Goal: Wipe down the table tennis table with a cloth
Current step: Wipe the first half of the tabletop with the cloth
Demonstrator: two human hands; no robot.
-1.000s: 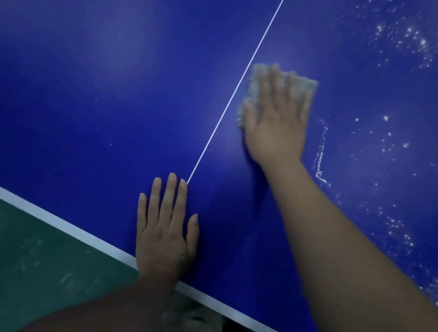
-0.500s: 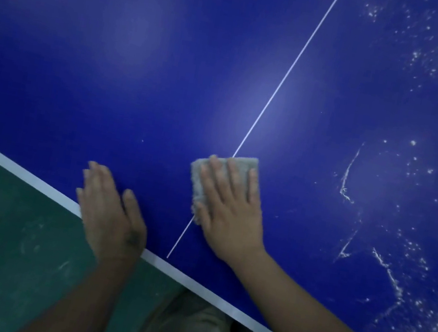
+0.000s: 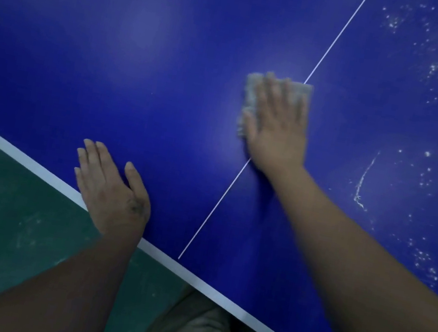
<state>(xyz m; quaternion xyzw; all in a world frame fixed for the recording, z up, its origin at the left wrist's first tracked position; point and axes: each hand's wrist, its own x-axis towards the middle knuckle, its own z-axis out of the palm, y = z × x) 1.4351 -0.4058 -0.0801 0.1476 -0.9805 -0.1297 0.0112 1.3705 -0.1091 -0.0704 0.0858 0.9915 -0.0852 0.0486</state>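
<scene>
Moved outward along the table, the right hand presses the cloth flat, fingers straight, spreading pressure; behind it, the left hand braces, fingers straight.

Nothing here can be read as text, label, brand or number. The blue table carries only plain markings: a thin white centre line and a white edge band.

One table; one cloth; one left hand; one right hand; one centre line.
</scene>
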